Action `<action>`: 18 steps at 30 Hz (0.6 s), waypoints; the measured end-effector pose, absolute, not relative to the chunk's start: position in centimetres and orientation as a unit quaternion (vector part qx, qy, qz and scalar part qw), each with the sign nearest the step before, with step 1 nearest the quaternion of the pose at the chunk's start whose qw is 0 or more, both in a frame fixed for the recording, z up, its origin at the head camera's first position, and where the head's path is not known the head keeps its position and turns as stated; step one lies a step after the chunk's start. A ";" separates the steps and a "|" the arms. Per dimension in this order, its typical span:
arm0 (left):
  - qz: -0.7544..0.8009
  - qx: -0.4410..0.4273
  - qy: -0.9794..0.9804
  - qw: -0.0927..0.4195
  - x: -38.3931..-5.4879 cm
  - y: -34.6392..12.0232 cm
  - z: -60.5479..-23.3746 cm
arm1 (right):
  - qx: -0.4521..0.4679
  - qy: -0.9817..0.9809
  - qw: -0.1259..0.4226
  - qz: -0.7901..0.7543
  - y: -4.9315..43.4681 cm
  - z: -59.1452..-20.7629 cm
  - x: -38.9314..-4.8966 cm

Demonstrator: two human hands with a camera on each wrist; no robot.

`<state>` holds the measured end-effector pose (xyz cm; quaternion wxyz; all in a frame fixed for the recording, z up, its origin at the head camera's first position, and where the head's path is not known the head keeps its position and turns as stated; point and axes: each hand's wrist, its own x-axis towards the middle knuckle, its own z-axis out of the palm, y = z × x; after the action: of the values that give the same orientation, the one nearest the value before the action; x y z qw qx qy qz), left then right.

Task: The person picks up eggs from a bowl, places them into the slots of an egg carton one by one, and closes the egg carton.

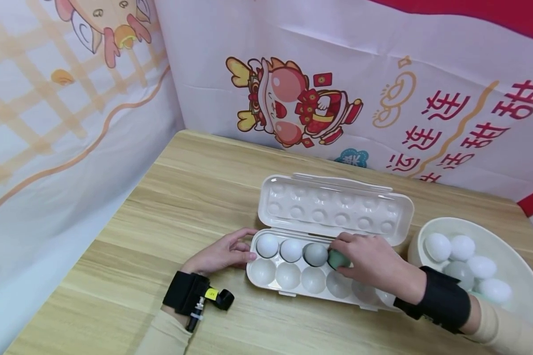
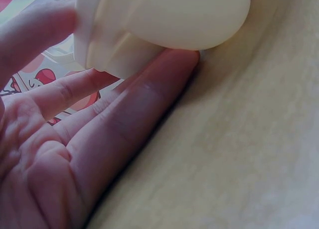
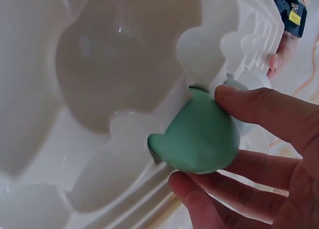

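Observation:
A white plastic egg box lies with its lid folded back. Two white eggs and a grey egg sit in its back row from the left. Beside the grey one, my right hand pinches a green egg between thumb and fingers, low in the fourth back cup. The front-row cups I see hold no eggs; my right hand partly covers the right end. At the box's left end, my left hand holds the edge, thumb on the side and fingers under the rim.
To the right stands a large cream bowl with several white eggs, a grey one and something green partly hidden behind my right wrist. Printed cloth hangs behind the wooden table and along its left side.

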<state>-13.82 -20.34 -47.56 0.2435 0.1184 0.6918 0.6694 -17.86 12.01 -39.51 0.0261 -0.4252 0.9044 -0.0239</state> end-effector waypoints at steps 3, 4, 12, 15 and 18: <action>0.672 0.117 0.689 0.245 -13.8 -20.3 -47.6 | -0.421 0.907 0.011 -0.024 12.4 -39.3 -17.8; 0.673 0.115 0.689 0.245 -13.8 -20.3 -47.6 | -0.419 0.908 0.007 -0.025 12.5 -39.2 -17.7; 0.673 0.117 0.689 0.243 -13.9 -20.4 -47.8 | -0.399 0.917 -0.016 -0.025 13.9 -38.2 -17.3; 0.674 0.119 0.688 0.243 -13.9 -20.4 -47.8 | -0.391 0.920 -0.025 -0.025 14.5 -37.7 -17.2; 0.674 0.118 0.687 0.244 -13.9 -20.4 -47.8 | -0.384 0.923 -0.033 -0.020 15.1 -37.2 -17.3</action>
<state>-13.93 -20.39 -47.76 0.2438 0.1180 0.6870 0.6743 -17.27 15.12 -37.21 -0.0327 -0.3838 0.9226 -0.0197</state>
